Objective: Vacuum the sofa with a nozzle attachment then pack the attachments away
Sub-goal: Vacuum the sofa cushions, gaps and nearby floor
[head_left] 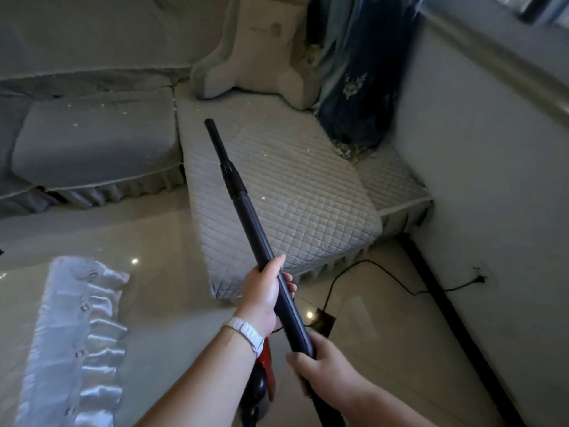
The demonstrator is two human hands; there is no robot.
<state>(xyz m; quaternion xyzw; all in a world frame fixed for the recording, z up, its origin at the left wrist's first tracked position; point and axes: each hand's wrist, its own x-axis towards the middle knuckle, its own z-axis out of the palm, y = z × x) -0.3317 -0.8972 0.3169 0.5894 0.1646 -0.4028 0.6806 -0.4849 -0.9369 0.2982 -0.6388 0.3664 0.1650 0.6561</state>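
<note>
Black vacuum tube (268,251), long and straight, runs from lower centre of the frame up toward the upper centre. Fitted at its far end: narrow black nozzle attachment (215,140), joined by a wider collar, its tip lying over the near edge of the quilted sofa cushion (295,192); contact with the fabric cannot be told. Left hand (264,298), centre of frame, is wrapped round the middle of the tube, thumb laid along its top, with a white wristband (248,331) on the wrist. Right hand (321,366), lower centre, is curled tight round the tube's near end. Red vacuum body (266,362), partly hidden under the left forearm, has a dark rounded part below it; what it holds cannot be seen. Grey sofa seat (92,140), upper left, carries scattered white specks on its top. Pale bone-shaped pillow (258,57), upper centre, stands against the sofa back. Blue patterned curtain (360,94), upper right, hangs down onto the quilted cover. Black cable (348,268), right of centre, loops over the glossy floor to a plug (480,278) in the wall. Silvery ruffled satin cloth (74,334) lies at lower left.
</note>
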